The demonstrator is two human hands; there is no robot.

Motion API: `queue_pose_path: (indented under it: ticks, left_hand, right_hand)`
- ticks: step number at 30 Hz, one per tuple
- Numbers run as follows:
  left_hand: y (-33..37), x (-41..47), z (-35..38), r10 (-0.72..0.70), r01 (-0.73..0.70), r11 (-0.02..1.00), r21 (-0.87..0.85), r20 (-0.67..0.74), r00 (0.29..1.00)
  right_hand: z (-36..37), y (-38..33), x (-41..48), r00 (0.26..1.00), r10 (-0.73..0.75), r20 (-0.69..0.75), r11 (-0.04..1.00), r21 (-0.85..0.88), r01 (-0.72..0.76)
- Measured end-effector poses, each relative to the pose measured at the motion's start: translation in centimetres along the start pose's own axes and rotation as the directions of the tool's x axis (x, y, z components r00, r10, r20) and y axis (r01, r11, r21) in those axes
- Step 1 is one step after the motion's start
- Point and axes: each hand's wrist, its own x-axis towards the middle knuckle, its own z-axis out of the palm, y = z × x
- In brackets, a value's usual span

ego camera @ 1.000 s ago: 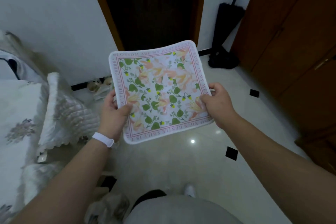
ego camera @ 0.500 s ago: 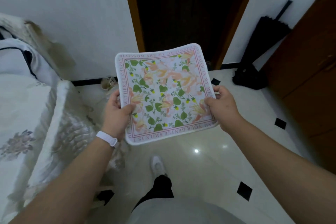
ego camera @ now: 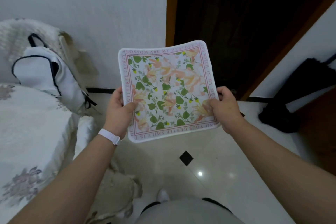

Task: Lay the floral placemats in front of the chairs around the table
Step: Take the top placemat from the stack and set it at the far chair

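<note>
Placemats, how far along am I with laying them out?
Done: nothing laid in view. In hand: one placemat, held by its side edges in the left hand and right hand, above the floor near a dark doorway. Left: setting this one down before a chair, then any others.

Placemat held between two hands, before a doorway.
The left hand holds the placemat's left edge and the right hand its right edge, thumbs on top. Beyond both hands stands the doorway. Left of the left hand lies a covered bed, with a bag on it against the wall. Right of the right hand a folded umbrella stands against the wall. Below the hands lies the floor.
</note>
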Motion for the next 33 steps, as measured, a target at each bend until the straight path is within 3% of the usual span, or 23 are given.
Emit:
queue_pose_path:
  ticks: [8, 14, 24, 33]
  left_hand:
    - [-0.3, 5.7, -3.1, -0.017, 0.016, 1.000, -0.008, -0.194, 0.981]
    - [-0.1, 11.2, -2.8, -0.036, 0.035, 0.999, -0.009, -0.325, 0.945]
    - [3.2, 18.4, 0.1, -0.029, -0.038, 0.993, -0.109, -0.553, 0.833]
    - [6.3, 19.0, -2.8, 0.001, -0.087, 0.993, -0.076, -0.750, 0.661]
  right_hand:
    - [6.8, -1.7, 8.8, 0.978, -0.024, 0.208, 0.991, -0.127, 0.052]
    - [11.3, -2.2, 18.2, 0.941, -0.022, 0.339, 0.992, -0.107, 0.061]
    - [17.7, -8.0, 31.9, 0.802, -0.118, 0.586, 0.974, -0.087, 0.207]
    - [26.7, -11.7, 33.9, 0.657, -0.159, 0.737, 0.962, -0.033, 0.270]
